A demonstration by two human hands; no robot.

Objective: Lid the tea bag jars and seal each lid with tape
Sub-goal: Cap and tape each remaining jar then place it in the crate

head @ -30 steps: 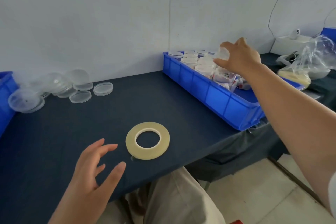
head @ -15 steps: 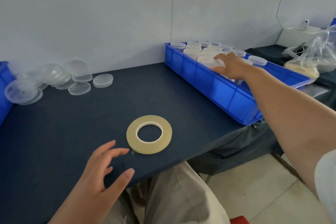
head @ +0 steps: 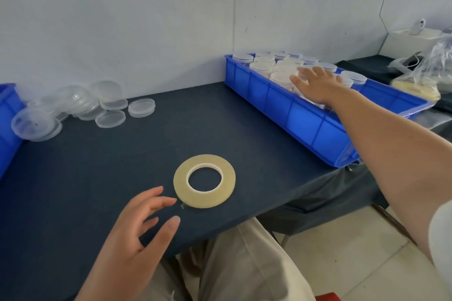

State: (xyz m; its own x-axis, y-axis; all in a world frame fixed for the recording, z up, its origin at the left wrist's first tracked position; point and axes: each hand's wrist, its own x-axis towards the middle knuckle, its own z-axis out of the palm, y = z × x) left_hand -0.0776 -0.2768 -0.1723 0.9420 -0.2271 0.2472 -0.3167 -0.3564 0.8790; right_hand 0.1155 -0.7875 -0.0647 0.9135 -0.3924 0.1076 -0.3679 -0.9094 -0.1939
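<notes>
Left fingers [head: 168,201] are loose and spread, gripping nothing, with the index tip just beside the tape roll [head: 179,182]. The roll lies flat on the dark surface [head: 97,166] near its front edge. The left hand [head: 132,234] hovers low there. On the other side, the right hand [head: 318,84] reaches out flat, fingers straight and holding nothing, over the lidded jars [head: 263,67] packed in the blue tray [head: 305,117]. Loose clear lids [head: 110,118] sit piled by the wall, far left.

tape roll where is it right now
In the head view, the flat yellowish ring-shaped tape roll lies on the dark blue table near its front edge, just right of the left hand and left of the long blue plastic bin.
</notes>
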